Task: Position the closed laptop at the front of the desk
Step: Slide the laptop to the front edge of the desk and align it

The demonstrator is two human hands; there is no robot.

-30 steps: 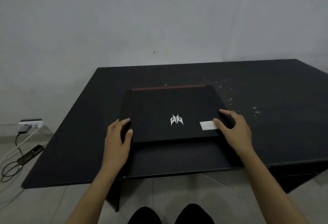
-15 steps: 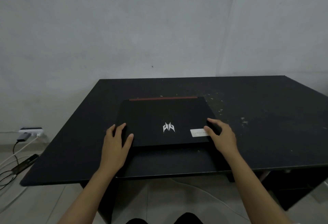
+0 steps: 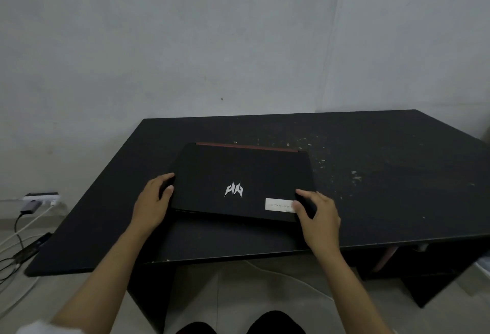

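Observation:
A closed black laptop (image 3: 238, 174) with a silver logo, a white sticker and a red strip along its far edge lies on the black desk (image 3: 384, 188), a little back from the desk's front edge. My left hand (image 3: 152, 201) grips its near-left corner, thumb on the lid. My right hand (image 3: 316, 214) grips its near-right corner beside the sticker. The near edge of the laptop looks slightly raised off the desk.
White flecks dot the desk to the right of the laptop. A wall stands right behind the desk. On the floor at the left are a power strip (image 3: 39, 197), cables and a dark adapter (image 3: 31, 247). My feet show at the bottom.
The camera has tilted and the view shifted. Both hands have kept their hold on the laptop's near corners, and its near edge now appears lifted a little and turned slightly.

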